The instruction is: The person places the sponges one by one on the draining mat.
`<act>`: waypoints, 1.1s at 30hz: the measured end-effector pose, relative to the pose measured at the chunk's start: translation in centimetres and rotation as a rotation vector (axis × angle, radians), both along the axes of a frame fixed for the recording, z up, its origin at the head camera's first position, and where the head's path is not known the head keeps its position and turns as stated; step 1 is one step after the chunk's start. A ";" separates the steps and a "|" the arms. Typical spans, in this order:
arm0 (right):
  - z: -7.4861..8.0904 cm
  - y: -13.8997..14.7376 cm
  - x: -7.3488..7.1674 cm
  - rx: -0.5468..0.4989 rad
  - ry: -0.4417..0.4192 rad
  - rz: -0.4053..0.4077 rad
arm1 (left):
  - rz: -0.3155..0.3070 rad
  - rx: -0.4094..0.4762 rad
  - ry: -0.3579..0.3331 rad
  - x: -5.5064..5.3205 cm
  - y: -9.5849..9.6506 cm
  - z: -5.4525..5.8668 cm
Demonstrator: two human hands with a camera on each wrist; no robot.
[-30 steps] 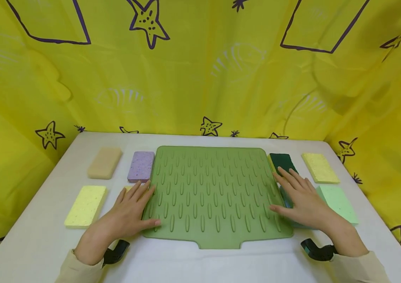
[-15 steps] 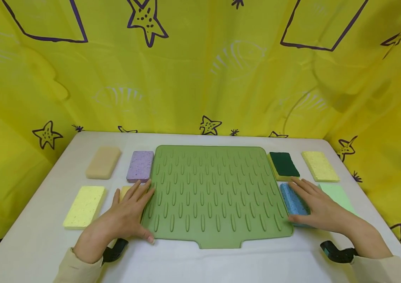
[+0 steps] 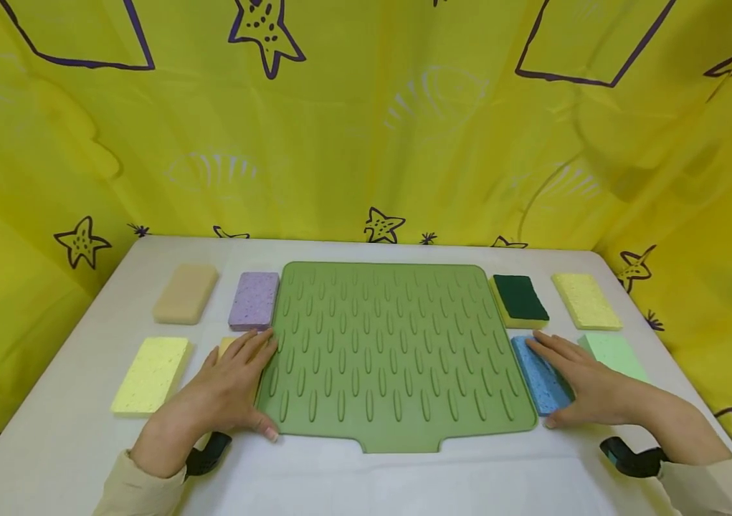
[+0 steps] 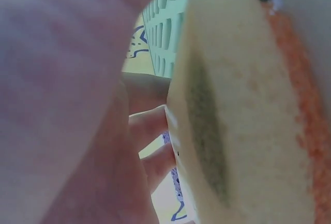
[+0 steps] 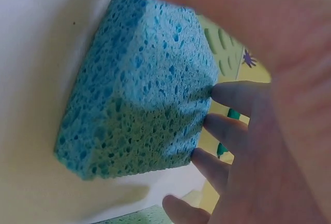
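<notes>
My left hand [image 3: 226,390] lies over a pale sponge with an orange scouring layer [image 4: 248,94], at the left edge of a green ridged mat [image 3: 398,351]. Its fingertips meet the sponge's far side in the left wrist view, while the thumb stretches out by the mat's near corner. To the right of the mat, my right hand [image 3: 591,383] spans a porous blue sponge [image 5: 150,84]. Fingertips touch that sponge's far edge, and the thumb sits at its near end, so the hand grips it lengthwise. Most of the left sponge is hidden in the head view.
A beige sponge [image 3: 186,294], a purple one [image 3: 254,301] and a pale yellow one [image 3: 151,376] lie on the left. On the right are a green-topped scouring sponge [image 3: 520,297], a yellow sponge [image 3: 588,301] and a mint one [image 3: 614,355]. A yellow curtain [image 3: 314,143] hangs behind the white table.
My right hand has moved right and nearer, off the mat's edge and the green-topped sponge, onto the blue sponge. The left thumb has drawn back from the mat toward its near corner.
</notes>
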State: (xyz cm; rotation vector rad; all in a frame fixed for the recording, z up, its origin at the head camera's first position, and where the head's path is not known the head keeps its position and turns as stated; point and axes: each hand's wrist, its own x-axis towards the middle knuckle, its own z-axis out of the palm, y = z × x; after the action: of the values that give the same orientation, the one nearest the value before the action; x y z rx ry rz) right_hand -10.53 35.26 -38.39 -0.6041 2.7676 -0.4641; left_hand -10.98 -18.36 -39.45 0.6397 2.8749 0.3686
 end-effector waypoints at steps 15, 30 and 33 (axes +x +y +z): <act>0.1 -0.2 -0.7 0.088 0.132 0.039 | 0.006 -0.034 -0.014 0.1 0.0 0.2; 2.1 -3.8 -0.3 0.036 0.172 0.018 | 0.017 -0.041 -0.023 0.2 0.0 0.3; 2.1 -4.9 -0.4 0.036 0.185 0.030 | 0.015 -0.037 -0.021 0.2 0.1 0.2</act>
State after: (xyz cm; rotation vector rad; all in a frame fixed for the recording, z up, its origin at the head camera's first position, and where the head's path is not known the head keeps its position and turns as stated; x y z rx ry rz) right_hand -10.95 30.39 -36.33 -0.7119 2.9286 -0.3681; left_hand -10.82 -18.31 -39.24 0.6052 2.8608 0.3219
